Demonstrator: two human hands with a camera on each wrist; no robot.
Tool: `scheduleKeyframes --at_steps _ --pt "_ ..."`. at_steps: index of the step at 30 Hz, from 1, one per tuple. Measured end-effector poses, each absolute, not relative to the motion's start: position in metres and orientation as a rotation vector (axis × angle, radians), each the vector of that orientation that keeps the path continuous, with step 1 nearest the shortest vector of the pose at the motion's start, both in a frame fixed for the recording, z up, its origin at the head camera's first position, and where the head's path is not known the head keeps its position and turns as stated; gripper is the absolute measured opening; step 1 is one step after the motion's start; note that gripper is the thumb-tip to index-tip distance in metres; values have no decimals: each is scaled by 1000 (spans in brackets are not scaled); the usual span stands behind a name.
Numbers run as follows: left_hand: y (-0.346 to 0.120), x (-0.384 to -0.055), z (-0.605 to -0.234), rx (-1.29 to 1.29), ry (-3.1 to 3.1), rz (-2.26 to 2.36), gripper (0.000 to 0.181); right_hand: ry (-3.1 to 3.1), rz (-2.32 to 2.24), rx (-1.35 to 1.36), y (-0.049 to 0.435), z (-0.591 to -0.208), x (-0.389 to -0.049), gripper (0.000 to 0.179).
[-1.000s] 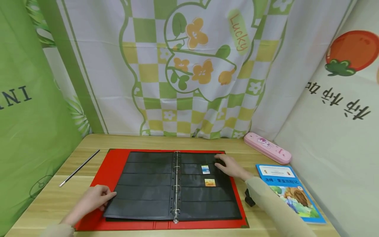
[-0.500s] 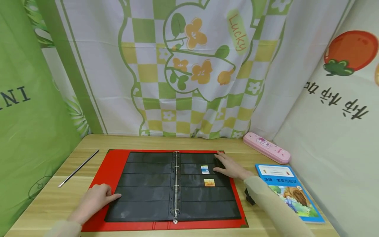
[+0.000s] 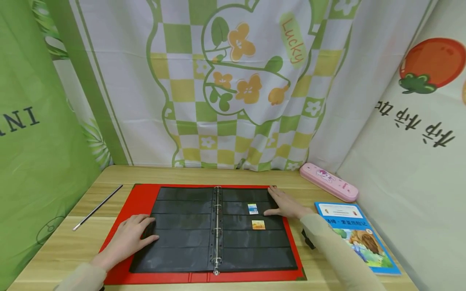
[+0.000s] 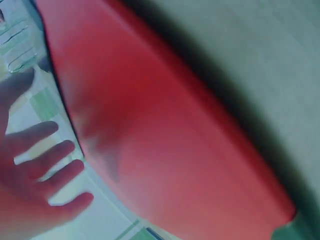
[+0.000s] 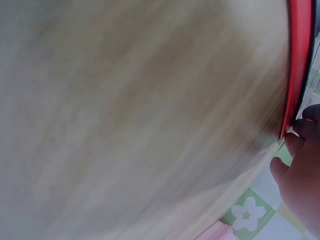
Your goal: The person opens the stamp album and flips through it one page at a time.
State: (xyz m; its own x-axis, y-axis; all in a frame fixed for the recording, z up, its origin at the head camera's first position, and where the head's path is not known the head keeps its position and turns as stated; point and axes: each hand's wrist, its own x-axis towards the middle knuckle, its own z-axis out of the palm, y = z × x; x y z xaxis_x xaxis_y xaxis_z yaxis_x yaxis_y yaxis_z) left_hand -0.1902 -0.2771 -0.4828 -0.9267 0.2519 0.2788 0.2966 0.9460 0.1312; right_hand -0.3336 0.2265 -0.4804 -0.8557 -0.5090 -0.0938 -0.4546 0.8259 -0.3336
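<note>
A red ring binder (image 3: 138, 198) lies spread on the table, with black pocket pages on both sides of its metal rings (image 3: 217, 230). The left page (image 3: 182, 238) has my left hand (image 3: 129, 238) over its outer edge, fingers spread and thumb extended across the page. In the left wrist view, spread fingers (image 4: 60, 150) show beside the red cover. My right hand (image 3: 287, 205) rests at the right page's upper outer edge, fingers extended. Two small stamps sit in that page's pockets: a blue-and-white stamp (image 3: 253, 208) near my right thumb, and an orange-yellow stamp (image 3: 258, 224) below it.
A thin dark rod (image 3: 98, 207) with a pale tip lies left of the binder. To the right are a pink pencil case (image 3: 329, 182) and a blue illustrated book (image 3: 358, 238), partly behind my right sleeve. A patterned curtain (image 3: 236, 121) hangs behind the table.
My left hand has let go of the left page's outer edge, moved up and inward, and spread its fingers. The page's lower corner has settled flat. My right fingers have shifted slightly outward.
</note>
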Motion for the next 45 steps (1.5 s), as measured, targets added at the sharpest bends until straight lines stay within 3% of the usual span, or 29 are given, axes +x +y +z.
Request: scheduleKeyframes --at_steps 4,11,26,38,45 --pt "-275 -191 -488 -467 -2919 -283 67 2838 -432 -743 226 -479 -332 101" --pt "-273 -190 -495 -537 -2989 -308 77 2839 -441 -760 226 -479 -332 101" --pt "-273 -189 -499 -524 -3032 -242 78 2865 -402 -790 221 -479 -329 96" --pt "-271 -190 -499 -543 -3041 -259 79 2935 -501 -775 219 -477 -331 107" --pt "-269 -190 -497 -546 -3030 -273 78 2963 -579 -797 217 -469 -329 95"
